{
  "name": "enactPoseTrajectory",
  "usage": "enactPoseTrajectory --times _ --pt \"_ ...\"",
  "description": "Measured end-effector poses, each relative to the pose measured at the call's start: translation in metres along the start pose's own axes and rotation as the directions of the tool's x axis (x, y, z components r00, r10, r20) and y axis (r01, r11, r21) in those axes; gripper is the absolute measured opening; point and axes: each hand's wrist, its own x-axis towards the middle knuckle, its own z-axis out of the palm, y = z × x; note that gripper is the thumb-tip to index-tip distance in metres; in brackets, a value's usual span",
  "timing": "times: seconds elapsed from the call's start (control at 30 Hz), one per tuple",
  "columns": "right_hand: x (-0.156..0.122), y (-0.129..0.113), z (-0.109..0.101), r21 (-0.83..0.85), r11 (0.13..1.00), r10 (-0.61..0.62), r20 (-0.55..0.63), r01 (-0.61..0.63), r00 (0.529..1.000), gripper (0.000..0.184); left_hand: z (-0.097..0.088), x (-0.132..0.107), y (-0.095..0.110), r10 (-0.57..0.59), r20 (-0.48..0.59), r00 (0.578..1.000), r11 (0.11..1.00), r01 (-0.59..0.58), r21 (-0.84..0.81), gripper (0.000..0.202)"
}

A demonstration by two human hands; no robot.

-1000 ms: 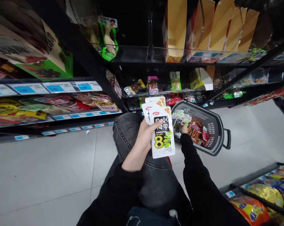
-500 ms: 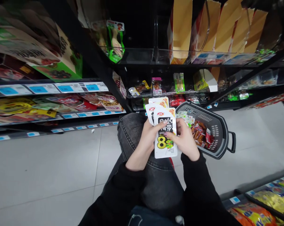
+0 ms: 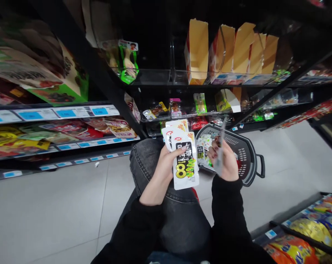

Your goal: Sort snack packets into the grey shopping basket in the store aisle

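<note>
My left hand [image 3: 163, 167] is closed around a small fanned stack of white snack packets [image 3: 186, 174] with black labels and a yellow 8, its thumb across the front one. To the right, my right hand [image 3: 230, 161] grips a single snack packet [image 3: 220, 156], turned nearly edge-on to me. That hand is over the grey shopping basket [image 3: 253, 161], whose near contents it partly hides. Similar white packets [image 3: 202, 148] lie inside the basket on its left side.
Shelving stands ahead, with open cardboard boxes [image 3: 198, 55], a green-edged packaged snack [image 3: 129, 64] and a lower row of small packs. Price tags [image 3: 104, 110] line the left shelf. Bagged snacks [image 3: 295, 249] sit at the lower right. Pale floor tiles [image 3: 58, 209] spread below.
My right hand has left the stack and moved right over the basket with one packet. My left hand still holds the others. The view has shifted slightly.
</note>
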Motion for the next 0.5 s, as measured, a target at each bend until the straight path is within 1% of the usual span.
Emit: enactPoseTrajectory --times 0.07,0.13,0.2,0.3,0.37,0.4,0.43,0.47,0.5 --pt "0.000 0.000 -0.010 0.171 0.983 0.044 0.167 -0.073 0.985 0.030 0.001 0.000 0.002 -0.009 -0.023 1.000 1.000 0.009 0.009 0.043" --pt "-0.001 0.004 -0.018 0.309 0.944 0.024 0.274 -0.112 0.961 0.036 0.003 0.001 0.003 -0.015 -0.024 1.000 1.000 0.015 0.025 0.044" --pt "-0.003 0.011 -0.025 0.395 0.906 0.020 0.319 -0.153 0.947 0.038 0.004 0.001 0.004 -0.015 -0.027 1.000 0.999 0.016 0.036 0.044" --pt "-0.007 0.017 -0.031 0.440 0.878 0.043 0.316 -0.187 0.948 0.038 0.004 0.002 0.003 -0.003 -0.042 0.999 0.999 0.005 0.051 0.042" --pt "-0.008 0.015 -0.033 0.400 0.900 0.051 0.293 -0.171 0.955 0.040 0.004 0.002 0.003 0.016 -0.049 0.999 0.998 -0.013 0.064 0.041" --pt "-0.008 0.013 -0.034 0.347 0.924 0.062 0.275 -0.159 0.960 0.040 0.004 0.002 0.003 0.023 -0.052 0.998 0.997 -0.019 0.069 0.040" --pt "-0.008 0.011 -0.036 0.267 0.954 0.072 0.238 -0.136 0.969 0.040 0.005 0.002 0.002 0.026 -0.055 0.998 0.997 -0.022 0.072 0.040" --pt "-0.006 0.010 -0.039 0.150 0.983 0.075 0.184 -0.104 0.980 0.038 0.005 0.002 0.002 0.026 -0.057 0.998 0.997 -0.022 0.071 0.041" --pt "-0.003 0.011 -0.044 0.009 0.998 0.060 0.100 -0.061 0.993 0.035 0.006 0.002 0.002 0.022 -0.057 0.998 0.998 -0.018 0.067 0.041"
